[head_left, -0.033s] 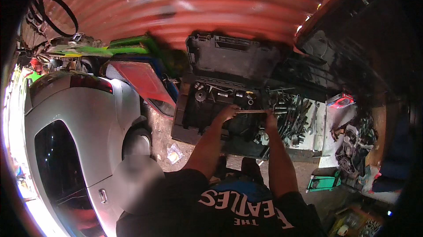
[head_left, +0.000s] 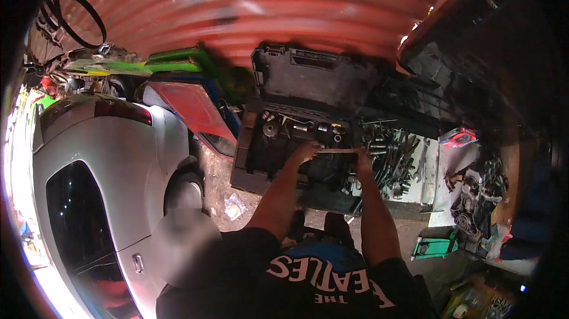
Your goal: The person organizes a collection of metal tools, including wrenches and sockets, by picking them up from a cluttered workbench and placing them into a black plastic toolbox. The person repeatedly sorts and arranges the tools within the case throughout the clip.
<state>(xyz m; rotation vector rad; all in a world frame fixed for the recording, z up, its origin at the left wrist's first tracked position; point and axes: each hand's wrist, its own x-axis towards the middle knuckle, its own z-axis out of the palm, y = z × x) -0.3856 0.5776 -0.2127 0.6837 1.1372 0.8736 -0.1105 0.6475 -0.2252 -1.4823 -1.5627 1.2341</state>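
Above an open black tool case [head_left: 242,181], my left hand [head_left: 307,152] is closed on one end of a thin, straight, pale bar [head_left: 338,150]. My right hand [head_left: 362,158] grips the other end, so the bar lies level between them. Its exact kind is too small to make out. Sockets [head_left: 270,128] and other metal tools lie in the case beyond my left hand. Beside my right hand spread several wrenches [head_left: 418,171] and more sockets [head_left: 376,148] on a light surface. My fingertips are partly hidden in shadow.
A silver car [head_left: 112,141] stands at the left, with a red panel [head_left: 186,111] leaning near its end. The case's raised lid [head_left: 308,76] faces a red corrugated wall [head_left: 237,5]. Metal parts [head_left: 474,197] and a green stand-like object [head_left: 435,246] are at the right.
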